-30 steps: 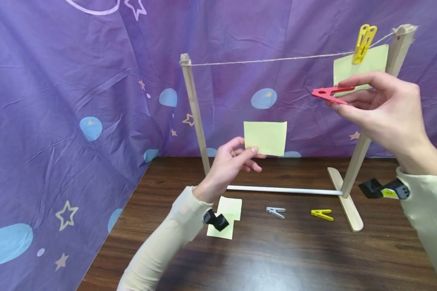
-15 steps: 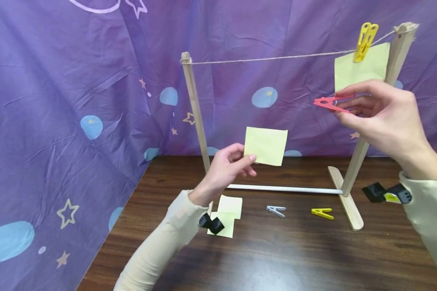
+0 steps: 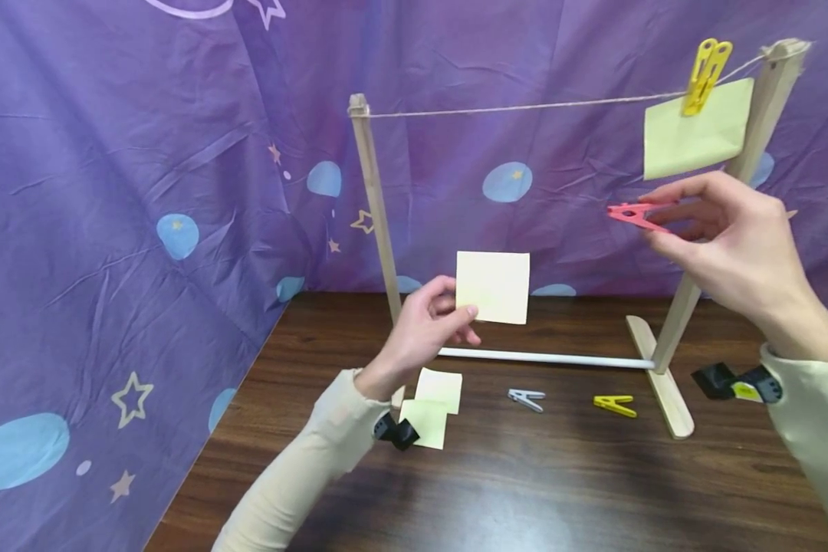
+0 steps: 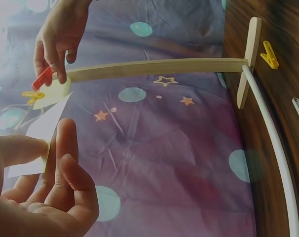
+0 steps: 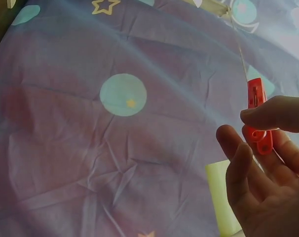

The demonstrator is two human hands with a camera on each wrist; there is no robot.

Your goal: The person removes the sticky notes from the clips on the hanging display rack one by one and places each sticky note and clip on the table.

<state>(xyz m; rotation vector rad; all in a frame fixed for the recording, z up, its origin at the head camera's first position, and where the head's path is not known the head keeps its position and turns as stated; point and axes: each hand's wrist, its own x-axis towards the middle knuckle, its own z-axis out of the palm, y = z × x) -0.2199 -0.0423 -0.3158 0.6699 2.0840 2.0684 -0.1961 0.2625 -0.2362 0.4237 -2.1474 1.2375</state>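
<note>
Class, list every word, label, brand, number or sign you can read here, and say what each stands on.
Readable text: none.
Yellow label on the right wrist's camera: too small and blurred to read.
Note in the left hand, hanging note, two notes on the table: no writing visible.
Red clothespin: no lettering visible.
Cloth: stars and blue patches, no letters visible.

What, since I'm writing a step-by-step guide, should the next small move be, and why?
Probably raise the pale note held in the left grip to the bare stretch of string. In the head view it sits below the string, the right grip pinches a red clip that could fasten it, and a second note already hangs from the string by a yellow clip.
</note>
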